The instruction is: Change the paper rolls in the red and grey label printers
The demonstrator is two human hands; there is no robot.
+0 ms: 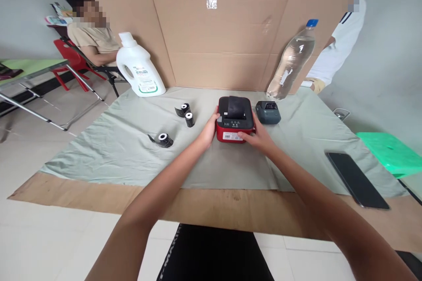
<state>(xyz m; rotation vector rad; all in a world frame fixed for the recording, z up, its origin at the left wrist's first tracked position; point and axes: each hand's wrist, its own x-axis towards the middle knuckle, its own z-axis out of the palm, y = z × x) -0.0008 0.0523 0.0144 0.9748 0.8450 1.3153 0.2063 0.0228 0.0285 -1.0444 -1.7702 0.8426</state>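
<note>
Qty 1 red-and-black printer (227, 124) at ctr. of cloth (231, 171) (lifted or resting: can't tell). Grip: L hand (210, 128) on L side, R hand (259, 136) on R side, thumb on front; unit held betw. both. Qty 3 black rolls (167, 141) to L, two close together. Qty 1 dark grey device (268, 116) just R. Qty 2 bottles at rear: 1 white jug (140, 63), 1 clear bottle (292, 59). Qty 1 phone (358, 180), R front.

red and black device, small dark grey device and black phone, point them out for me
Red and black device (235, 124): head view, front part of its top.
Small dark grey device (268, 114): head view, middle of its body.
Black phone (357, 180): head view, middle of its dark face.
</note>
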